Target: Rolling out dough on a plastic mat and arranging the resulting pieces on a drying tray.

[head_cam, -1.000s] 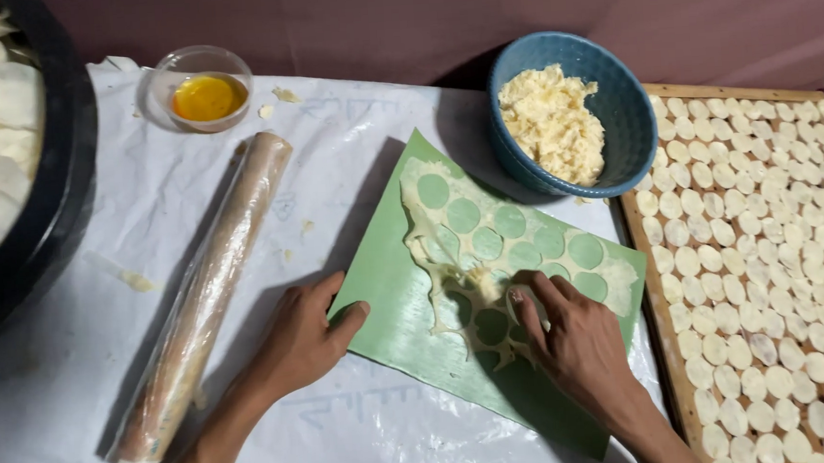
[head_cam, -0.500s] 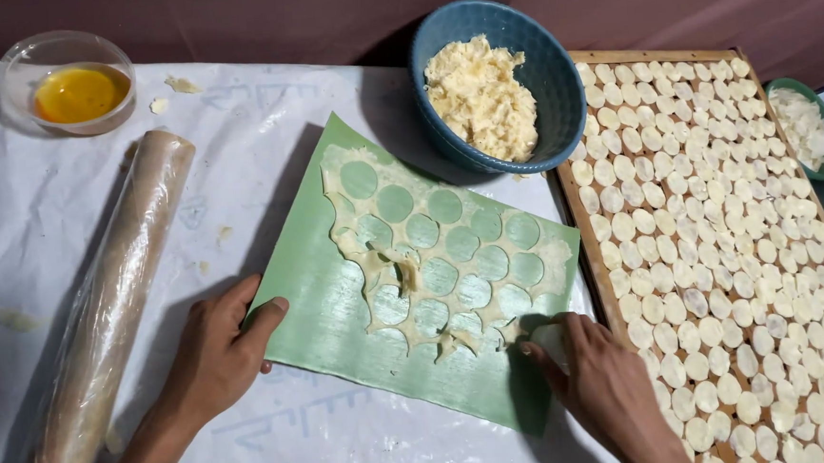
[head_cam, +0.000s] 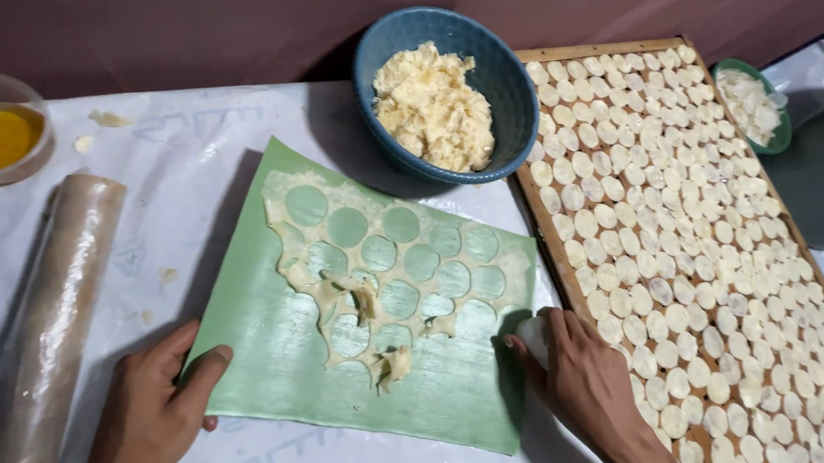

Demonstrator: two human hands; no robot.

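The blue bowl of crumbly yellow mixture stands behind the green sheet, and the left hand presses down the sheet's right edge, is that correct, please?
Not quite: the left hand presses the green sheet at its left edge, and the right hand is at the right edge. The blue bowl does stand behind the sheet, as the head view shows.

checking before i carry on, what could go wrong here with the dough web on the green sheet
The leftover dough web is thin and already bunched near its middle, so it may tear on lifting. The green sheet is pinned only at one corner by the left hand, so it could slide. The right hand works beside the tray and might nudge the discs.
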